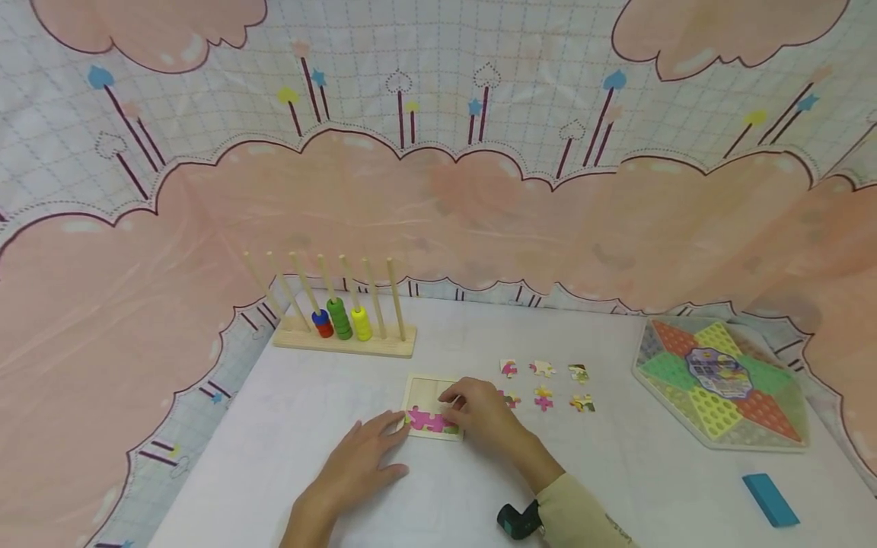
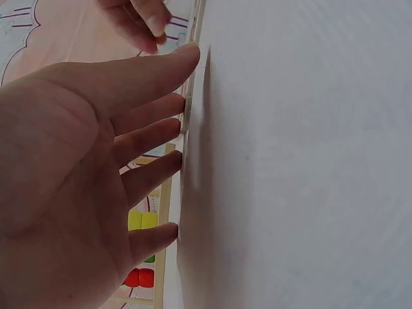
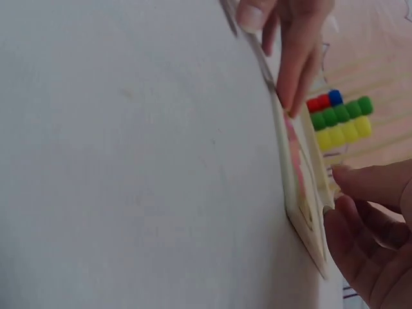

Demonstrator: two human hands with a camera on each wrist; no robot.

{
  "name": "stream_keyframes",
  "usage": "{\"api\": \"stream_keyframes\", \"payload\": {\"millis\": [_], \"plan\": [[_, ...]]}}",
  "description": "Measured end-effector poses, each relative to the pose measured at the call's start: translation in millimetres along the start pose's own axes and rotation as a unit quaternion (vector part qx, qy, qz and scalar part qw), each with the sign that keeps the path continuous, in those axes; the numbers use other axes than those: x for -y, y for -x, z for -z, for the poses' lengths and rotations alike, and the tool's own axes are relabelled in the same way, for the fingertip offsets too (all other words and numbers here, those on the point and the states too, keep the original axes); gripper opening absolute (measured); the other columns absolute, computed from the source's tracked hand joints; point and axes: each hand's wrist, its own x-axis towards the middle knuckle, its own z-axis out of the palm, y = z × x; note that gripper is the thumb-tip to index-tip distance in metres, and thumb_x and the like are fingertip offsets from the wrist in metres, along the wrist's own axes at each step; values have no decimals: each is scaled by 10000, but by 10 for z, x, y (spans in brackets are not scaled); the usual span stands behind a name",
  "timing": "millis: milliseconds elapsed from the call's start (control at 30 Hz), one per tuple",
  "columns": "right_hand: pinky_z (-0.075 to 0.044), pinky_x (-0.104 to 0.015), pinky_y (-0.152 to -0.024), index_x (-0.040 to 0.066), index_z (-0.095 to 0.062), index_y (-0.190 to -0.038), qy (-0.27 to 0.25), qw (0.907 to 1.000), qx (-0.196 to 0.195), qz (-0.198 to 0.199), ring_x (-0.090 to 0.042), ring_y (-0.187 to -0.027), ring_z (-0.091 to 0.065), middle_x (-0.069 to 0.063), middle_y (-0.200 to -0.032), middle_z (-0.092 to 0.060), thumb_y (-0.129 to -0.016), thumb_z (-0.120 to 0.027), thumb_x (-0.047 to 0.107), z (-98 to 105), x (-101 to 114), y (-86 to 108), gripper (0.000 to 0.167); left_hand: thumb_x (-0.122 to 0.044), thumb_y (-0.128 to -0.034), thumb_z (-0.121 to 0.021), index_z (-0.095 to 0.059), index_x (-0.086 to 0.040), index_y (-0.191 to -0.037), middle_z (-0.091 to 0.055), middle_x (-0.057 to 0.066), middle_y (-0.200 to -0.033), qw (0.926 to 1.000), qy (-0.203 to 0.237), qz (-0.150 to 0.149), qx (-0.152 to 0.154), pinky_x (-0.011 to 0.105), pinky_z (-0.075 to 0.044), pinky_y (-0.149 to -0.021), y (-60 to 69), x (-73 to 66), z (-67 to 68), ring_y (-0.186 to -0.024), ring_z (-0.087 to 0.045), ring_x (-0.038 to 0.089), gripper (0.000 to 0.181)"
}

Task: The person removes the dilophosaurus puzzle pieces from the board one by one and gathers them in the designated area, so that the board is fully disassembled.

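Note:
A small wooden puzzle tray lies on the white table, with joined pink puzzle pieces along its near side. My left hand rests with fingers extended, fingertips at the tray's left near corner. In the left wrist view its palm and spread fingers show. Over the tray's right part, my right hand hovers with bent fingers. The right wrist view shows its thumb and fingertips apart beside the tray, with no piece plainly seen between them. Loose puzzle pieces lie in two rows to the right, one partly hidden by the right hand.
Behind the tray on the left stands a wooden bead counter with upright pegs and coloured beads. A hexagonal board with coloured sections lies at the right. Nearer are a blue block and a dark green object by the right sleeve.

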Motion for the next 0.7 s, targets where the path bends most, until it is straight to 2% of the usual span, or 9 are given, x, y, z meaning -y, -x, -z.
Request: {"api": "stream_keyframes", "payload": {"millis": [100, 333, 500, 700], "plan": [[-542, -156, -733, 118, -769, -1093, 95, 9993, 224, 277, -64, -841, -606, 9, -1003, -717, -920, -757, 145, -93, 37, -54, 175, -327, -855, -809, -624, -102, -1398, -517, 54, -1570, 10000, 73, 43, 44, 703, -308, -1190, 5, 10, 13, -1494, -434, 328, 616], [-505, -171, -736, 158, -762, -1155, 664, 9958, 392, 497, -25, -808, -564, 40, -1009, -716, -923, -762, 223, -249, 101, -157, 242, -300, -875, -789, -624, -55, -1384, -507, 55, -1581, 9995, 308, -10, 96, 713, -289, -1192, 26, 31, 32, -1502, -423, 349, 589], [-475, -185, -712, 171, -763, -1164, 965, 9924, 411, 648, -32, -818, -563, 42, -1040, -709, -928, -755, 224, -285, 117, -181, 242, -298, -887, -776, -614, -47, -1393, -503, 61, -1584, 9990, 428, -56, 102, 711, -277, -1199, 27, 55, 38, -1506, -416, 348, 587], [-492, -200, -745, 192, -764, -1164, 1135, 9899, 474, 702, -49, -865, -578, 40, -1082, -688, -940, -740, 214, -286, 130, -192, 226, -308, -900, -764, -599, -57, -1412, -506, 52, -1582, 9988, 475, -60, 139, 692, -279, -1211, 14, 93, 43, -1506, -422, 338, 594]]}}
